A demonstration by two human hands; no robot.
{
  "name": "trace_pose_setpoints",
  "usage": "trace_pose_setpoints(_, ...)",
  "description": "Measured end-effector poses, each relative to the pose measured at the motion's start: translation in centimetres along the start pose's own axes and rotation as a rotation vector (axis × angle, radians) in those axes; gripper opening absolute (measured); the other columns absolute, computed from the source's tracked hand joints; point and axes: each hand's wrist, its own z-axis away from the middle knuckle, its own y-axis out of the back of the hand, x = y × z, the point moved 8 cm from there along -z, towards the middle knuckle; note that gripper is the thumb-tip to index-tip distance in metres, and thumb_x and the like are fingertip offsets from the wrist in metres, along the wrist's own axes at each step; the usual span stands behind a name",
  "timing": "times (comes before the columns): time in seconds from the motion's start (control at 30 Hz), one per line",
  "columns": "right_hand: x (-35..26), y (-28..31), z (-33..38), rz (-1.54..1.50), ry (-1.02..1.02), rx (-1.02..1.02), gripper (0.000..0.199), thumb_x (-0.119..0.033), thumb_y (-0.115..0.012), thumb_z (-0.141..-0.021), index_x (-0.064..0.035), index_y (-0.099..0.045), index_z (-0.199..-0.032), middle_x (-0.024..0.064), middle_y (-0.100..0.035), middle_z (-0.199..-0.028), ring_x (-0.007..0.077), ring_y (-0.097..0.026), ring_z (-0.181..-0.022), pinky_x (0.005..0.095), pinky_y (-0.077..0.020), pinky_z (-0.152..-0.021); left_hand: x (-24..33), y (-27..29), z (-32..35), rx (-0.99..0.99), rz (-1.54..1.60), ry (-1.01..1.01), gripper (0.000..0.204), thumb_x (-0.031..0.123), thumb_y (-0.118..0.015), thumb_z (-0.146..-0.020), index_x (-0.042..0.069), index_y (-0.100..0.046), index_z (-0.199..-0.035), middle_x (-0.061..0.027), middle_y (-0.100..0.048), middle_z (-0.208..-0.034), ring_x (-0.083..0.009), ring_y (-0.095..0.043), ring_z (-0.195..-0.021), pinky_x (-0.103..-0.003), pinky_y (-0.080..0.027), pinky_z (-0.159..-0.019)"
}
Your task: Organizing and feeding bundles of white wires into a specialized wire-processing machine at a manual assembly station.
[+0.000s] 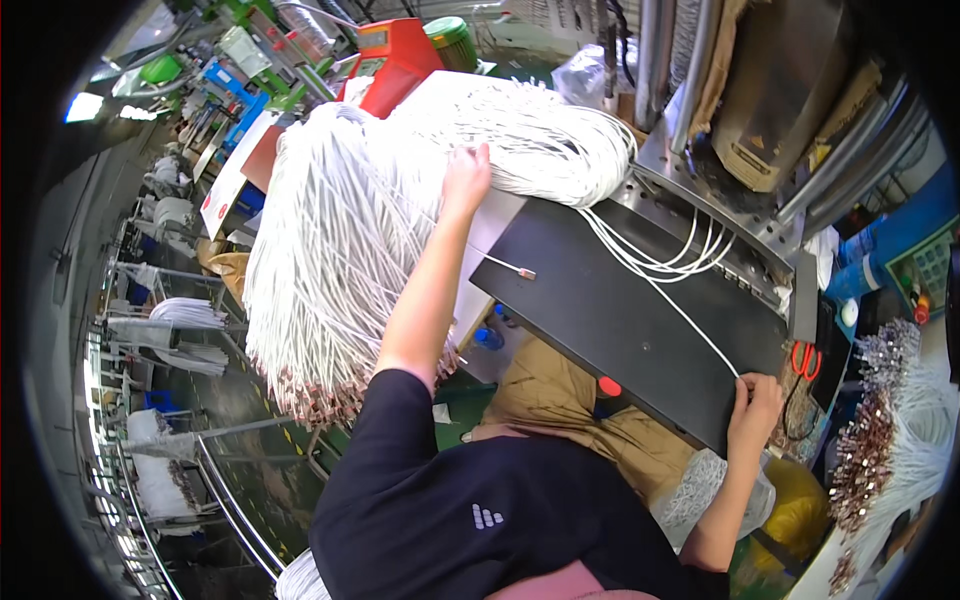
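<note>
My right hand [755, 405] pinches a thin white cable [692, 322] near the right end of a black metal work surface [610, 290]. That cable runs back to a coiled bundle of white cables [585, 150] at the far side. My left hand [467, 180] is stretched forward to the large white cable pile, its fingers closed; what they hold is hidden. Beside my left forearm, a cable end with a small coppery connector [527, 273] lies over the black surface's left edge. The big heap of white cables [340, 220] hangs down to the left, with coppery ends at the bottom.
A metal machine [745, 195] with vertical bars stands at the far right. Orange-handled scissors [805, 362] lie by the right edge. More cables with coppery ends [870, 450] hang at right. A red device [395, 65] and a green bin [450, 42] stand beyond the heap.
</note>
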Motion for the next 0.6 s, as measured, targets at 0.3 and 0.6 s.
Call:
trace_pose_setpoints(0.3,-3.5,4.7,2.1,-0.011,0.034,0.517,0.022,-0.009,-0.059,-0.098,-0.0012,-0.063,-0.118,0.0174,-0.063,-0.116,0.036,-0.059,-0.109,0.0425,-0.0437,-0.098,7.3,8.8,-5.2,0.442,-0.481,-0.432,0.043,0.028,-0.071,-0.082,-0.004,-0.063,-0.109,-0.0263,-0.061,-0.115,-0.0411,-0.054,-0.114,-0.052,-0.042,-0.1)
trace_pose_setpoints(0.6,-5.5,0.4,2.8,-0.556,0.017,0.254,0.018,-0.006,-0.055,-0.099,0.0044,-0.064,-0.11,0.0151,-0.065,-0.104,0.0266,-0.064,-0.095,0.035,-0.0503,-0.088,-6.1,31.6,-11.2,-0.089,-0.362,0.542,0.068,0.053,-0.057,-0.092,-0.003,-0.06,-0.13,-0.0237,-0.055,-0.139,-0.0355,-0.057,-0.125,-0.046,-0.046,-0.103)
